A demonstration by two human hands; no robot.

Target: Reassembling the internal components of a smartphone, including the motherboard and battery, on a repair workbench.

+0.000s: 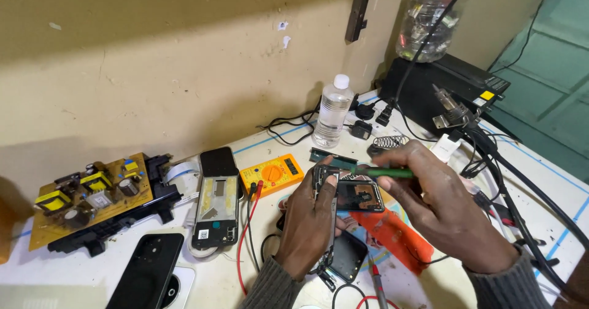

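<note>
My left hand (311, 220) grips an opened phone (358, 194) by its left edge, holding it tilted above the bench with its insides showing. My right hand (437, 205) holds a green-handled screwdriver (386, 173), its tip touching the top left corner of the phone. A dark phone part (347, 257) lies on the bench under my left wrist. An orange mat (392, 235) sits beneath the hands.
A yellow multimeter (272, 174) with red and black leads, another opened phone (216, 206), a black phone (146, 272), a brown circuit board (92, 195), a clear bottle (333, 114), and a black box (442, 91) with thick cables crowd the white bench.
</note>
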